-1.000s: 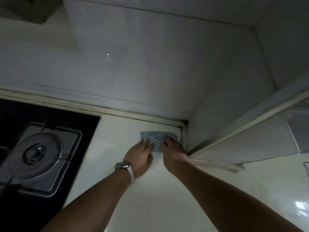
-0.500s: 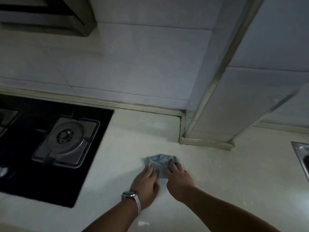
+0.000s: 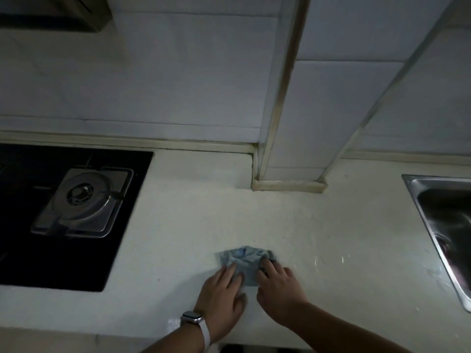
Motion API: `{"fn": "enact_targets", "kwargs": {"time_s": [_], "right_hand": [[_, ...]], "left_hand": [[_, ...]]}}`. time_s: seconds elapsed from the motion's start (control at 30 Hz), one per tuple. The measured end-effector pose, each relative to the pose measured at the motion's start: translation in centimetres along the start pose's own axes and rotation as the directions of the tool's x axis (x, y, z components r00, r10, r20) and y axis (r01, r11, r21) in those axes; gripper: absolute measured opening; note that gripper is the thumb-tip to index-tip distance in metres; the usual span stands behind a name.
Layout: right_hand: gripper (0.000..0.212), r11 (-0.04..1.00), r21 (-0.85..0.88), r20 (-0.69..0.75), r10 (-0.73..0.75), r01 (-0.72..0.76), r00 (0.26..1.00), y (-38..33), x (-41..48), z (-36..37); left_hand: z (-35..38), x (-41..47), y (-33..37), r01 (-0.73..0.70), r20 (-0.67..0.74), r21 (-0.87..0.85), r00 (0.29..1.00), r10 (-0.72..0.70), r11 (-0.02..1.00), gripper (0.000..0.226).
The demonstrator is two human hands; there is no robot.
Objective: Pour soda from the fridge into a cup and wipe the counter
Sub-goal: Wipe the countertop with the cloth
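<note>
A small blue-grey cloth (image 3: 245, 259) lies bunched on the pale counter (image 3: 193, 215), near its front edge. My left hand (image 3: 223, 294), with a watch on its wrist, presses flat on the cloth's left part. My right hand (image 3: 279, 290) presses on the cloth's right part, fingers spread over it. Both hands rest side by side, palms down. No soda and no cup are in view.
A black gas hob (image 3: 63, 215) with a steel burner (image 3: 81, 200) fills the left. A steel sink (image 3: 448, 225) sits at the right edge. A tiled column (image 3: 293, 123) juts out from the back wall. Wet streaks (image 3: 328, 261) glint right of the cloth.
Both hands have drawn the cloth from the back corner by the column toward the counter's front edge. The view has pulled back, and the sink has come into view.
</note>
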State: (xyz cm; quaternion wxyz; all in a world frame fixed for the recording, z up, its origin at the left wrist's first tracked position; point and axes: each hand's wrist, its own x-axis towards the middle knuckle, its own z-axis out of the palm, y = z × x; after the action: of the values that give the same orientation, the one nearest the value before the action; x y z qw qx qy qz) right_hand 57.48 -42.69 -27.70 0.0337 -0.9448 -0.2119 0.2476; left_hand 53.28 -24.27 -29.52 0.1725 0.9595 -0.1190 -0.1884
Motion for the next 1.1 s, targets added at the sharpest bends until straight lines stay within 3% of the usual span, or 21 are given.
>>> {"fn": "enact_targets", "kwargs": {"time_s": [0.17, 0.3, 0.47, 0.57, 0.63, 0.7, 0.8, 1.1], "right_hand": [[0.060, 1.000, -0.003, -0.122, 0.002, -0.002, 0.993, -0.1, 0.1, 0.6], [0.058, 0.996, 0.064, -0.061, -0.064, 0.068, 0.996, 0.6, 0.0, 1.1], [0.058, 0.996, 0.068, -0.079, -0.055, 0.060, 0.995, 1.6, -0.4, 1.3], [0.059, 0.998, 0.064, -0.099, -0.007, 0.013, 0.995, 2.8, -1.2, 1.4], [0.051, 0.997, 0.053, -0.101, 0.059, -0.054, 0.993, 4.0, -2.0, 1.3], [0.039, 0.994, 0.035, -0.118, 0.106, -0.103, 0.987, 5.7, -2.7, 2.0], [0.053, 0.987, 0.063, -0.079, 0.151, -0.146, 0.985, 8.1, -4.1, 2.5], [0.072, 0.971, 0.055, -0.044, 0.236, -0.234, 0.971, 14.1, -8.5, 3.5]], "left_hand": [[-0.9, 1.2, -0.3, 0.010, -0.133, 0.035, 0.991, -0.005, 0.999, 0.052], [0.0, 2.1, -0.3, 0.018, -0.013, 0.105, 1.000, -0.017, 0.994, 0.057], [0.4, 2.8, 1.0, 0.038, 0.021, 0.096, 0.999, -0.040, 0.995, 0.062], [0.0, 3.7, 3.6, 0.002, 0.046, 0.070, 0.999, -0.005, 0.998, 0.071], [0.5, 4.6, 5.5, -0.059, 0.008, 0.086, 0.998, 0.059, 0.995, 0.069], [1.6, 5.3, 7.5, -0.054, 0.077, 0.007, 0.996, 0.054, 0.999, 0.073], [2.8, 6.4, 10.2, -0.045, 0.131, -0.032, 0.990, 0.049, 0.998, 0.055], [4.5, 8.9, 17.6, -0.121, 0.230, 0.076, 0.968, 0.101, 0.990, 0.057]]}}
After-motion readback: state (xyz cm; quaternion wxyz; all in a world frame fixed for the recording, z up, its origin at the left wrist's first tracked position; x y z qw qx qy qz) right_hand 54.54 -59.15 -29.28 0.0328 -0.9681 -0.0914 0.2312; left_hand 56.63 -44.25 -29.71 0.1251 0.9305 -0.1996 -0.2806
